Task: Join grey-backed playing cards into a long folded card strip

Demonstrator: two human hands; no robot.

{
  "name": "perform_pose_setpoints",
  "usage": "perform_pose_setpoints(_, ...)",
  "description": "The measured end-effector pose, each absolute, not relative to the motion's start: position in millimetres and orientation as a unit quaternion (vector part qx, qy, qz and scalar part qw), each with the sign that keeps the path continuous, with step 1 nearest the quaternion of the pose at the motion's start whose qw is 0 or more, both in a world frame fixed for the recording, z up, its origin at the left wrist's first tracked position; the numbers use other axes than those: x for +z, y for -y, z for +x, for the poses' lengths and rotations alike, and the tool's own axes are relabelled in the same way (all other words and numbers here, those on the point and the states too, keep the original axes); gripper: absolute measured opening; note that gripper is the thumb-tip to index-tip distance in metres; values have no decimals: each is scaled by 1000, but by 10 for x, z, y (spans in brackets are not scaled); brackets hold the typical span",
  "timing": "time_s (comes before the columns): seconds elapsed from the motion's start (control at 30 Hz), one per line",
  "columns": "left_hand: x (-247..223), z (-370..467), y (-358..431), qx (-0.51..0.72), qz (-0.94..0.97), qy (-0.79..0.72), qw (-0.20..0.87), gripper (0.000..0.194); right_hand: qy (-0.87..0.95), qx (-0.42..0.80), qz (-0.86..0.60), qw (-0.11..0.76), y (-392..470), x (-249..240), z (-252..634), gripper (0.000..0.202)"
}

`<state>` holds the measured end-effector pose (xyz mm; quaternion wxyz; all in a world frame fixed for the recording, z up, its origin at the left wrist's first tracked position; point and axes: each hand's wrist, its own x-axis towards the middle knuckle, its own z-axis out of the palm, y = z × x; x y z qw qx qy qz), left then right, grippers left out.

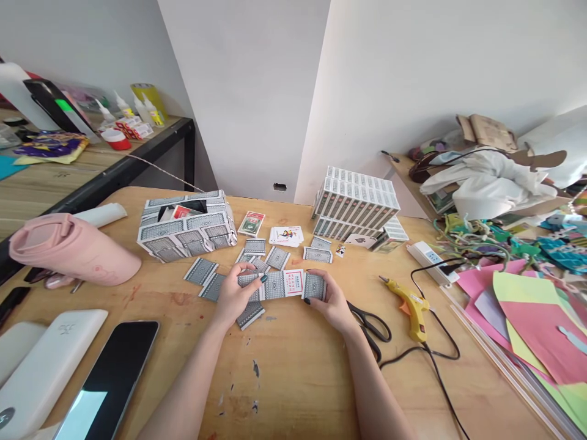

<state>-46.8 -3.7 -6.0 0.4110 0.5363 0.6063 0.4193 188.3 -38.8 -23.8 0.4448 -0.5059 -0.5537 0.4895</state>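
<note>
A row of patterned grey-backed playing cards point(275, 285) lies across the middle of the table, including a white card with red print point(294, 283). My left hand point(238, 293) is at its left end, thumb and curled fingers around a card partly hidden under them. At the right end, my right hand point(330, 302) grips a playing card point(314, 285) between thumb and fingers. Loose cards point(200, 271) lie around my left hand. Beyond them are a joker card point(287, 234), a card box point(252, 223) and two overlapping cards point(318, 253).
A card-covered box point(188, 229) stands back left, stacked card boxes point(355, 205) back right. Scissors point(373, 324) and a corded yellow glue gun point(413, 305) lie right, near a power strip point(431, 260) and coloured paper point(527, 324). A phone point(110, 379) and pink roll point(77, 250) are left.
</note>
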Motion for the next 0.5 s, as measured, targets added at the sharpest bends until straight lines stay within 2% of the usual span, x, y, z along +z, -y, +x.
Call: perform_pose_setpoints(0.5, -29, -555, 23, 368, 582, -594, 416, 24, 617, 460, -508, 387, 390, -166, 1858, 63)
